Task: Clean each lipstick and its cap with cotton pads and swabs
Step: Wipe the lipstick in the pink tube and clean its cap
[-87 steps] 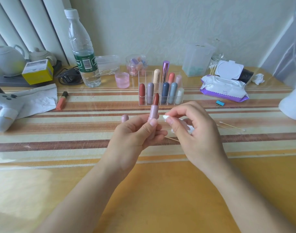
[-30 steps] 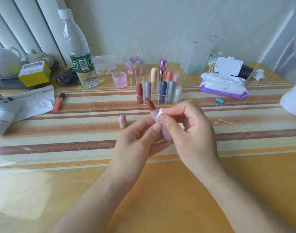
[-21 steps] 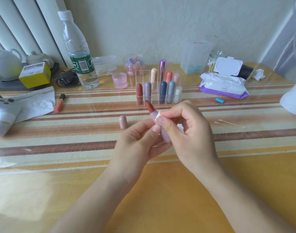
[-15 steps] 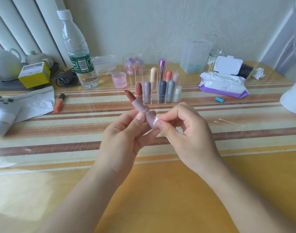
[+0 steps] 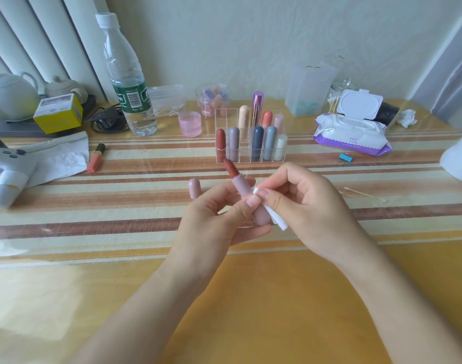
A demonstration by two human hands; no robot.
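Note:
My left hand (image 5: 219, 214) grips an uncapped pink lipstick (image 5: 244, 191), its brick-red tip pointing up and to the left. My right hand (image 5: 308, 206) pinches a folded white cotton pad (image 5: 275, 216) against the right side of the tube. The lipstick's pink cap (image 5: 193, 188) stands upright on the table just left of my left hand. Behind the hands, a clear organizer (image 5: 283, 136) holds several capped lipsticks. Two cotton swabs (image 5: 362, 195) lie on the table to the right.
A water bottle (image 5: 127, 82), pink cup (image 5: 190, 124), wet-wipe pack (image 5: 353, 132), swab jar (image 5: 338, 97) and clear box (image 5: 309, 90) line the back. An orange lipstick (image 5: 96, 157), crumpled paper (image 5: 59, 160) and a grey device (image 5: 8, 179) lie at left. A blue clip (image 5: 345, 158) lies at right.
Since half a second ago the lipstick has swung back toward upright and my hands have drawn close together. The pad stays pressed on the tube's side; the pink cap shows again.

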